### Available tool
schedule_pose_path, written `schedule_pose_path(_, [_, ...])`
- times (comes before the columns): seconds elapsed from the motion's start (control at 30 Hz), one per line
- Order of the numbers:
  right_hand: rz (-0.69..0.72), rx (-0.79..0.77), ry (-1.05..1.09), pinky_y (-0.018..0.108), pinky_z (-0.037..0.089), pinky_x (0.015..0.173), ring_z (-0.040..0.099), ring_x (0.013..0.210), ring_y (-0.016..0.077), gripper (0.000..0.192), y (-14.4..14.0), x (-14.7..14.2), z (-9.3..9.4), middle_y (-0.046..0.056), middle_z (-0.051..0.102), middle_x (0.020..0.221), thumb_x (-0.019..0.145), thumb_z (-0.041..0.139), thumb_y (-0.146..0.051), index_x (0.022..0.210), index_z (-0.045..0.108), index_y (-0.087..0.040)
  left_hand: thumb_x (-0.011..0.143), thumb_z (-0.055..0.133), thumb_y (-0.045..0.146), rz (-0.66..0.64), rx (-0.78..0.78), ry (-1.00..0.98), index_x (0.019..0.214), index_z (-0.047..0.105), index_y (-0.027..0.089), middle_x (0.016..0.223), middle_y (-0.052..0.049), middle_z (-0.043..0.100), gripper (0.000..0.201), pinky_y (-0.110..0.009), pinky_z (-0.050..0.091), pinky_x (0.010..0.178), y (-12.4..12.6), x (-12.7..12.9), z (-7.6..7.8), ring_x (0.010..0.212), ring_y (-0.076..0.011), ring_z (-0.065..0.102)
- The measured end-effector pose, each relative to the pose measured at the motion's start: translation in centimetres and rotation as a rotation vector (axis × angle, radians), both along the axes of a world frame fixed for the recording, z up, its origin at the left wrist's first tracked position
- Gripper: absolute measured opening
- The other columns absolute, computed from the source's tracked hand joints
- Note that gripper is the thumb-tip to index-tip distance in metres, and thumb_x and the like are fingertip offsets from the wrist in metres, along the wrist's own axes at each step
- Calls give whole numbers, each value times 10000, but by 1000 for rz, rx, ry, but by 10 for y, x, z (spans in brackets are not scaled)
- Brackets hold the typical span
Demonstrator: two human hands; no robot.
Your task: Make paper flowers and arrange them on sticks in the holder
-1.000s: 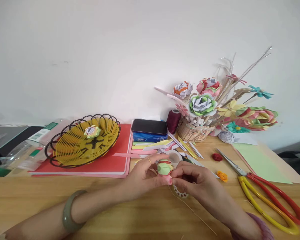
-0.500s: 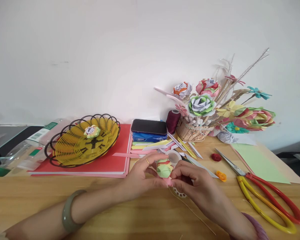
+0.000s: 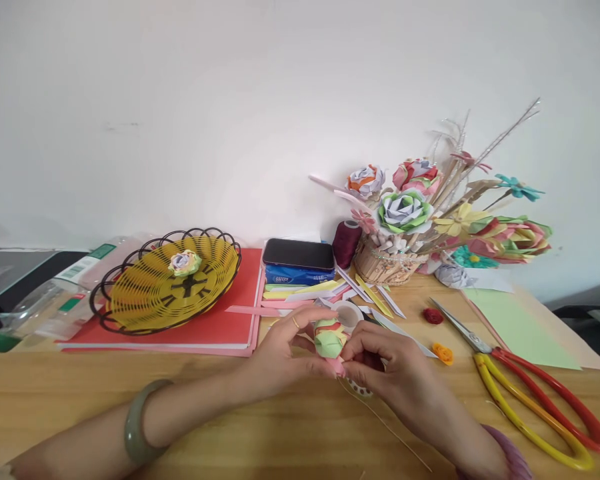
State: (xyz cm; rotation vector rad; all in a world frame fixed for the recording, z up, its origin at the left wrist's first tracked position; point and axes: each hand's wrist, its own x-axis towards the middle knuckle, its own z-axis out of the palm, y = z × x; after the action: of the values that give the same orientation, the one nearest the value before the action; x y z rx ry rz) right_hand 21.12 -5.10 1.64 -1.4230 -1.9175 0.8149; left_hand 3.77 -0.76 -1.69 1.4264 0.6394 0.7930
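A small folded paper flower (image 3: 329, 338) in green, red and pink is held above the wooden table (image 3: 80, 393). My left hand (image 3: 285, 353) grips it from the left; a ring is on one finger and a green bangle on the wrist. My right hand (image 3: 387, 363) pinches its pink base from the right. A thin thread (image 3: 395, 433) trails from under my hands toward the front edge. A white tape roll (image 3: 349, 313) lies just behind the flower.
A yellow wire basket (image 3: 145, 300) with one paper flower stands on red folders at left. A phone on a tissue pack (image 3: 299, 263), a dark red thread spool (image 3: 347, 241), and a basket of paper flowers (image 3: 395, 260) sit behind. Scissors (image 3: 525, 390) lie at right beside green paper.
Both hands stay around the paper flower with only slight finger shifts; the flower has turned a little. Everything else on the table is unchanged.
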Motion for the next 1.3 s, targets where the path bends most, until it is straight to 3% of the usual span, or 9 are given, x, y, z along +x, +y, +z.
schedule_pose_path(0.3, [62, 36, 13, 217, 388, 563, 522, 638, 117, 163, 0, 1, 3, 1, 578, 696, 827, 533, -179, 697, 629, -188, 633, 745, 300, 17, -27, -20, 1095, 567, 291, 1170, -24, 511, 495, -255, 460, 782, 2, 2, -5, 921, -153, 563])
schedule_pose_path(0.77, [-34, -15, 19, 218, 339, 479, 440, 533, 101, 149, 1, -2, 2, -14, 525, 598, 750, 605, -199, 605, 597, -171, 572, 781, 292, -28, -189, -54, 1087, 568, 268, 1201, -42, 495, 557, -269, 464, 733, 1, 3, -3, 872, -155, 571])
schedule_pose_path(1.03, [-32, -87, 139, 239, 399, 543, 517, 615, 129, 200, -1, -2, 12, 14, 602, 700, 804, 559, -342, 759, 695, -202, 662, 720, 325, -54, -187, -163, 1131, 542, 248, 1066, -52, 609, 507, -339, 423, 872, 6, 3, -9, 966, -192, 569])
schedule_pose_path(1.17, [5, -108, 177, 266, 445, 635, 572, 724, 155, 239, -3, 1, 14, 22, 635, 780, 835, 504, -371, 821, 698, -233, 688, 697, 342, -58, -228, -171, 1147, 529, 243, 1109, -65, 591, 499, -281, 475, 750, 7, 4, -4, 904, -168, 584])
schedule_pose_path(1.3, [-65, -38, 170, 272, 452, 622, 585, 751, 169, 215, -4, 2, 13, 33, 644, 813, 833, 505, -349, 850, 689, -239, 665, 674, 471, -46, -256, -138, 1156, 525, 217, 1049, -82, 603, 573, -244, 486, 597, 7, 5, 0, 648, -105, 576])
